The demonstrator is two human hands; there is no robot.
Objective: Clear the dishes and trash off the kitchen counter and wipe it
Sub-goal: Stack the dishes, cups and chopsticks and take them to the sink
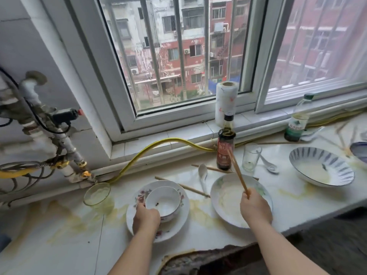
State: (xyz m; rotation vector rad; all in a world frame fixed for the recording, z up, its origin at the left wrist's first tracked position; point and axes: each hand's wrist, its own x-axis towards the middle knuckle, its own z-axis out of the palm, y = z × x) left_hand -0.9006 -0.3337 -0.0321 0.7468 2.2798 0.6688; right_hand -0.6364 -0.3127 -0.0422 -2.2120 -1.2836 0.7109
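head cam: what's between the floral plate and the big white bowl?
Head view: a loose chopstick and a white spoon toward the back; nearer, only yellow-stained counter.

A home kitchen in an upper-floor flat.

A stained stone-look counter (59, 225) ran under a barred window (179, 48) that faced apartment blocks (198, 62). On it lay used dishes: a floral plate (172, 229) with a small bowl (164, 201) in it, a wide white bowl (224, 201), a blue-striped bowl (321, 167), spoons (203, 173), chopsticks (193, 190) and a glass (250, 157). A soy sauce bottle (225, 151), a green bottle (296, 124) and a roll of kitchen paper (225, 102) stood at the sill, and gas pipes (67, 143) with a yellow hose (155, 143) ran along the left wall.
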